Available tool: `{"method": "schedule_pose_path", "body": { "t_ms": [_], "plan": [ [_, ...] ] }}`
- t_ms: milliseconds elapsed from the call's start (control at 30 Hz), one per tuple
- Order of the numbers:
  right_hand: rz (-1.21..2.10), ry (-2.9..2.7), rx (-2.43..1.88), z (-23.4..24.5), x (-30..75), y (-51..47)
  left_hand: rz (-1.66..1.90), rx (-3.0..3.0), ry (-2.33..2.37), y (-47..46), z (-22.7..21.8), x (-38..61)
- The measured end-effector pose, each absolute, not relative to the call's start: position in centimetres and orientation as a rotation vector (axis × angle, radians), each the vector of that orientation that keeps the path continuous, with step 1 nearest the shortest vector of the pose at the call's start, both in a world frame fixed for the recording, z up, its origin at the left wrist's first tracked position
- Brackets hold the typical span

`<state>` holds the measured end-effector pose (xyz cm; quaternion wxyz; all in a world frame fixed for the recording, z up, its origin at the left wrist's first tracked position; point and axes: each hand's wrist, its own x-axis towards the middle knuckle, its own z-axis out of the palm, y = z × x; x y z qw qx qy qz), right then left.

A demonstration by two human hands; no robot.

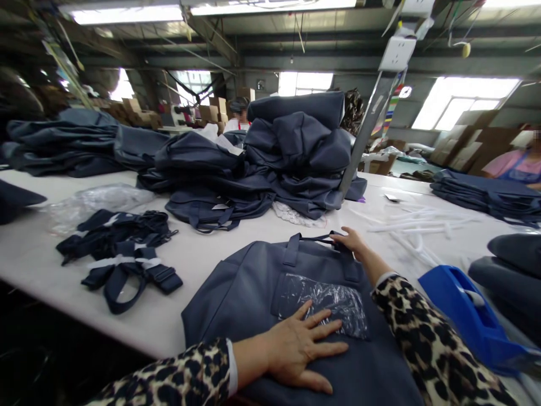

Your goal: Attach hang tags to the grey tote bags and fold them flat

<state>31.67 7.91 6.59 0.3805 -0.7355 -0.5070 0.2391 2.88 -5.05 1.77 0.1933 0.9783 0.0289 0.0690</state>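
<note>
A dark blue bag (236, 293) lies flat on the table in front of me, its handles (291, 248) toward the far side. On its face is a patch covered by clear plastic film (321, 296), wrinkled and shiny. My left hand (298, 347) rests flat on the bag with fingers spread, the fingertips touching the lower part of the film. At the bag's top edge my right hand (353, 241) has its fingers closed around the right part of a handle; the fingertips are partly hidden.
Bundled straps (135, 270) and clear plastic bags (101, 197) lie to the left. Blue bags (296, 146) are piled at the back beside a metal post (363, 129). A blue tape dispenser (469, 316), white strips (418, 223) and folded bags (486, 194) are right. A co-worker (515, 163) stands far right.
</note>
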Motion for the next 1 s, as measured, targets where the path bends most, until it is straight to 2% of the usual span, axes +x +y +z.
{"method": "schedule_pose_path", "body": {
  "t_ms": [167,233,367,500,600,1000],
  "plan": [
    [0.730,-1.398,-1.624,12.0,30.2,6.6,0.242,2.733,0.080,-5.0,1.4,2.9],
    [0.768,-1.628,-1.567,12.9,29.6,4.7,0.255,2.717,0.078,-5.0,1.3,2.9],
    [0.460,-2.307,-1.650,9.5,27.6,0.5,0.265,2.705,0.084,-5.1,1.4,2.8],
    [0.135,-2.397,-1.766,4.9,26.1,-1.8,0.291,2.724,0.085,-5.3,1.3,2.8],
    [0.008,-2.427,-1.811,4.0,25.6,-1.9,0.292,2.736,0.085,-5.4,1.2,2.8],
    [0.194,-2.619,-1.820,6.3,24.6,-1.8,0.383,2.724,0.113,-5.3,0.8,2.7]
  ]
}}
